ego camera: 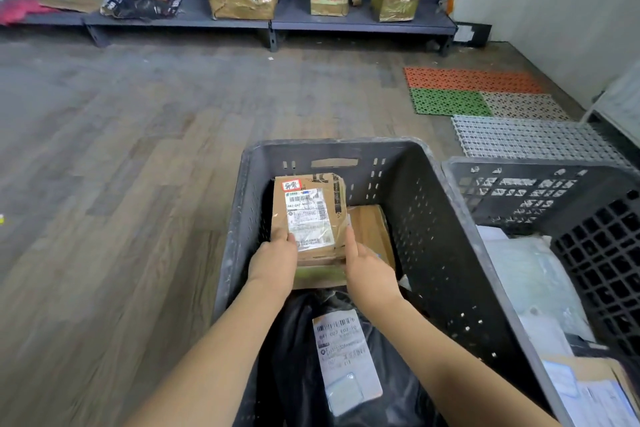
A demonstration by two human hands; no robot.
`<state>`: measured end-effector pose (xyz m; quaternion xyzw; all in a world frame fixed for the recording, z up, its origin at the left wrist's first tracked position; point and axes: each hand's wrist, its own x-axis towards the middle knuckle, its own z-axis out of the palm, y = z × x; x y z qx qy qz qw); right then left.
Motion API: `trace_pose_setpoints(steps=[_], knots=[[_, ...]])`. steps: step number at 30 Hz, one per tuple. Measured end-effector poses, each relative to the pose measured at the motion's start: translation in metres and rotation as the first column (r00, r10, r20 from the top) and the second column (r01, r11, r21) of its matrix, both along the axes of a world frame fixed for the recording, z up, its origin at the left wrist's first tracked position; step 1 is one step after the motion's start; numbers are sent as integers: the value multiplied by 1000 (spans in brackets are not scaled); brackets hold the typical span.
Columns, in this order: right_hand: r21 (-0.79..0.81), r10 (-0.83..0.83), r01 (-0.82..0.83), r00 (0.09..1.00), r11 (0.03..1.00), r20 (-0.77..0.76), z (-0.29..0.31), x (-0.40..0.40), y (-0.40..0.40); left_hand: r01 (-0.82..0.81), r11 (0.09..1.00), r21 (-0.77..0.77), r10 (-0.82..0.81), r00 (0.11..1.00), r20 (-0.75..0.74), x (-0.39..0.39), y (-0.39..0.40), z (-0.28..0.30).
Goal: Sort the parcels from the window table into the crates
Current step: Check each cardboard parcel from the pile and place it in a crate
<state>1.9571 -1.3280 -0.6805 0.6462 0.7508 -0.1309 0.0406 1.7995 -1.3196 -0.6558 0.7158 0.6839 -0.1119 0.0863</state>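
Both hands are inside the grey crate (433,218) and hold 1 cardboard parcel (308,215) between them. The left hand (273,262) grips the near left corner of the parcel, with its thumb on the white shipping label. The right hand (367,265) presses against the near right edge with the fingers rather straight; I cannot tell if they curl under it. The long axis of the parcel points away from the person, toward the far wall of the grey crate, and the parcel is tilted, with its far end higher. Both hands are at its near end, about equally close.

In the grey crate, a second flat brown parcel (372,229) lies just to the right of the held one, partly under it. A black plastic bag (298,357) with a white label fills the near part of the crate. I judge that the parcel is being set down, so the hands only need to lower it and let go.

Beside the grey crate, on its right, stands a black crate (595,246) with pale mailers and envelopes inside.
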Motion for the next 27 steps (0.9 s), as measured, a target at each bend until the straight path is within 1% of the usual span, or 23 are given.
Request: trace_pose_setpoints(steps=[2,4,5,6,7,10,11,13,19,23,27], knots=[[0,-17,17,999,1000,-39,0,-1,-7,4,1000,9,-4,999,-52,1,-5,-2],[46,2,4,991,999,-133,7,-2,-8,15,1000,17,-13,996,-86,-1,-10,-4],[85,37,-24,986,996,-163,12,-2,-7,19,999,25,-17,996,-84,-2,-12,-5],[115,95,-77,984,990,-154,16,-3,-5,30,999,40,-27,997,-70,-3,-13,-6],[121,162,-149,981,981,-104,19,-4,-2,49,997,52,-46,997,-56,-3,-14,-6],[34,320,-327,937,944,139,17,-6,8,89,996,26,-88,996,-24,-1,-13,-9],[9,346,-355,915,935,207,15,-7,11,88,996,14,-87,996,-14,-1,-12,-11],[-10,364,-376,889,926,279,9,-7,15,93,996,-3,-93,996,-2,-2,-9,-15],[6,372,-390,882,921,291,-2,-5,20,120,993,-17,-119,993,12,2,-4,-20],[-24,383,-396,868,918,315,7,-5,19,119,992,-33,-120,993,-5,5,-4,-10],[18,374,-402,867,915,328,15,-1,7,96,994,-53,-98,994,-42,8,-14,-7]])
